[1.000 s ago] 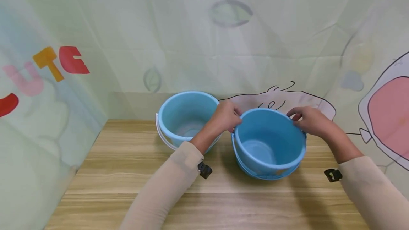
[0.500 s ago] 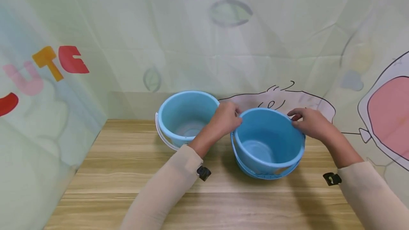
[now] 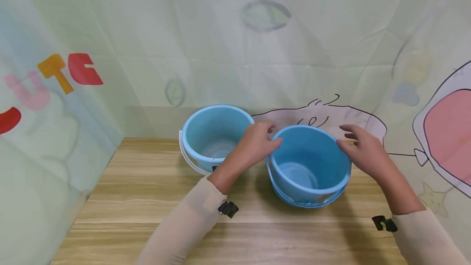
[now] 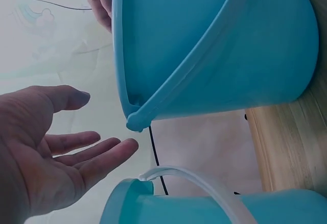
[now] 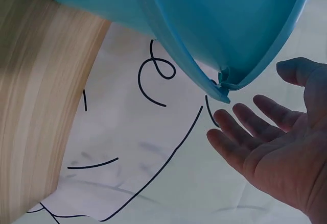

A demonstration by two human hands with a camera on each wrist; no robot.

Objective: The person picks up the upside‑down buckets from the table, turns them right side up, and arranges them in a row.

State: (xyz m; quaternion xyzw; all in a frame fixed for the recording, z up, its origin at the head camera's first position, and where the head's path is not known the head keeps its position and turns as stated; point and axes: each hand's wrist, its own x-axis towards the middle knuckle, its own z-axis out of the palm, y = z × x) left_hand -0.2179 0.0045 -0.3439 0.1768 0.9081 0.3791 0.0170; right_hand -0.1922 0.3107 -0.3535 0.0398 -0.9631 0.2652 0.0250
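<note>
A blue bucket (image 3: 309,158) stands upright on the wooden table, its blue handle (image 3: 305,204) hanging down at the front. My left hand (image 3: 259,142) is at its left rim with fingers spread; the left wrist view shows a gap between this hand (image 4: 61,152) and the rim. On the right side, my right hand (image 3: 366,150) hovers just off the rim, thumb apart from the fingers, as the right wrist view of the hand (image 5: 271,137) also shows. Neither hand holds anything. A lighter blue bucket (image 3: 198,134) with a white handle (image 3: 187,156) stands to the left, partly hidden behind my left arm.
The wood-grain table (image 3: 147,203) reaches back to a pale printed curtain (image 3: 220,52). That curtain also hangs along the left and right sides, with coloured letters on the left and a balloon drawing on the right.
Both hands have let go of the blue bucket's rim and their fingers have spread. The right hand has drawn slightly away to the right. Both buckets have stayed in place.
</note>
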